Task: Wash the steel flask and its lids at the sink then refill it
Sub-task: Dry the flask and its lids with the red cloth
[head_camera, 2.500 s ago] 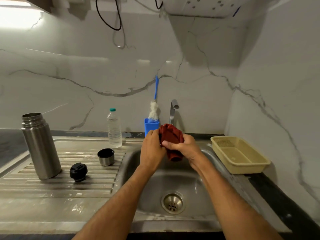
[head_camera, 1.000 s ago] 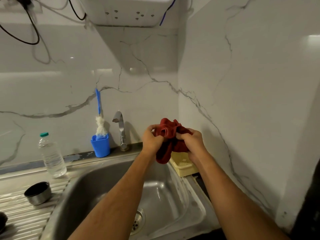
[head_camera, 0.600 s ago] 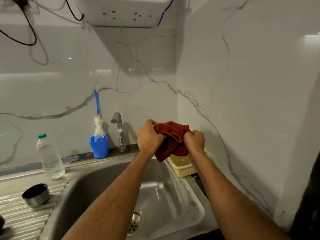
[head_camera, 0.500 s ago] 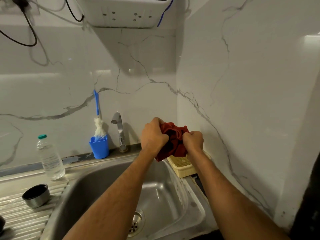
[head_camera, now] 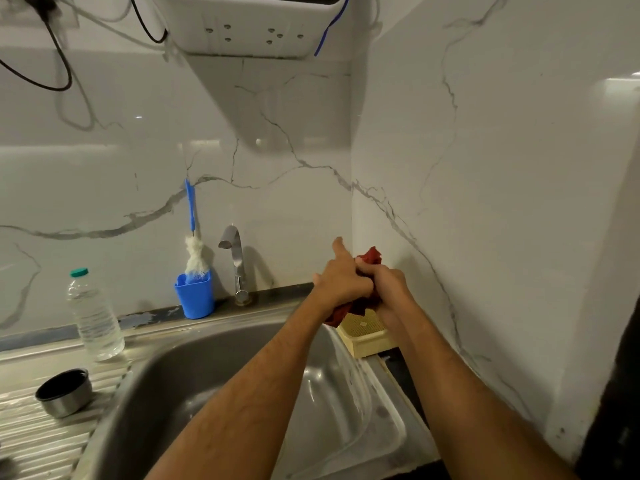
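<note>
Both hands raised over rt rear corner of sink [head_camera: 349,393], pressed together. Left hand [head_camera: 341,278] clenched on red cloth [head_camera: 370,256], one finger sticking up. Right hand [head_camera: 389,284] also closed on cloth; cloth ends show above and below the fists. Yellow tray [head_camera: 363,336] sits just under hands, on counter by wall. Steel lid cup [head_camera: 64,393] stands open end up on drainboard, left of sink. Water bottle [head_camera: 95,317] behind it. Flask itself not in frame. Blue cup [head_camera: 194,296] w/ brush [head_camera: 194,251] beside tap [head_camera: 233,258].
</note>
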